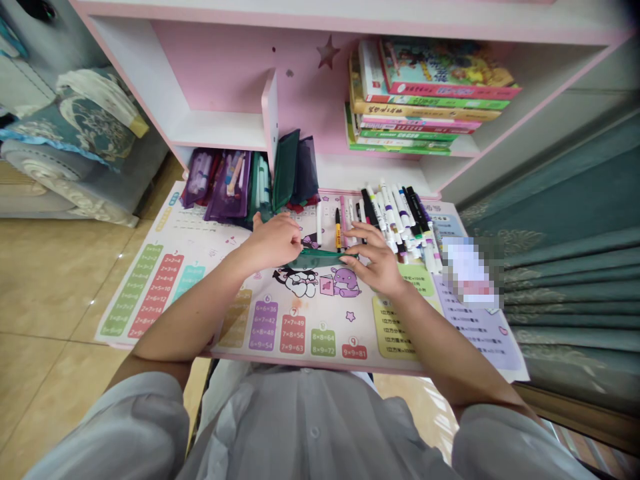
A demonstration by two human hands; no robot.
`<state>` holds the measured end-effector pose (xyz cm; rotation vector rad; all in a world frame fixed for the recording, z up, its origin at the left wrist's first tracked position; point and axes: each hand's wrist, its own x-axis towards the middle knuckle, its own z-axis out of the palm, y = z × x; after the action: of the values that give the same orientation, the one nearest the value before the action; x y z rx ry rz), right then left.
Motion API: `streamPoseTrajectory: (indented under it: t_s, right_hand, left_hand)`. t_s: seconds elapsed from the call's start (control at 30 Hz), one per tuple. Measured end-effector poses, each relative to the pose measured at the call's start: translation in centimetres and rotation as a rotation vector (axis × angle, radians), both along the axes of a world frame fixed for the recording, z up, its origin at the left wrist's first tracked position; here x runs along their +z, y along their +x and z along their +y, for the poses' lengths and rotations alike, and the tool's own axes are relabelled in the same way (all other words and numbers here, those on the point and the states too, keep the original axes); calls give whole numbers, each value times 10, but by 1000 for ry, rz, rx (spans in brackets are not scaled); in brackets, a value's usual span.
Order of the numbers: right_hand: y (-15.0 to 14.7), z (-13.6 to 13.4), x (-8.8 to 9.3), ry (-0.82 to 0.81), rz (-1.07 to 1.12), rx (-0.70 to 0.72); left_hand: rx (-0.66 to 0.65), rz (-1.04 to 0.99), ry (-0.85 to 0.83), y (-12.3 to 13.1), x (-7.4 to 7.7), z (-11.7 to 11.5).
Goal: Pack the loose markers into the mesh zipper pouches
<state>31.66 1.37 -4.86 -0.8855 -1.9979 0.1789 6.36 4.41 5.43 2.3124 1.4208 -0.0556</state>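
A green mesh pencil pouch [320, 259] stretches between my two hands over the desk's middle. My left hand [277, 240] is closed at its left end, with most fingertips hidden behind the knuckles. Thumb and finger of my right hand [373, 260] pinch the pouch's right end, while the other fingers spread out. Just beyond the pouch lie a white pen [319, 223] and a yellow-and-black pen [339, 230]. A heap of markers [397, 217], mostly white with some black, sits beyond and beside my right hand.
Filled purple pouches [227, 187] and a green pouch [286, 170] lean by the shelf divider [270, 107]. Stacked books [425, 107] occupy the right shelf. A blurred-out phone-like object [470, 270] lies at the desk's right side, near the curtain [565, 247]. A printed mat [320, 313] covers the desk.
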Motion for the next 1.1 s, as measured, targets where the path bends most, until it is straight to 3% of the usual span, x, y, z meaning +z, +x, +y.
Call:
streamPoseTrajectory:
  t_s: [0.37,1.1]
  right_hand:
    - [0,-1,1,-54,-17,-6]
    - [0,0,3,-49,-13,-10]
  left_hand:
    - [-12,0,-13,-10,-4,8]
    - [10,13,-48,-20,7,13]
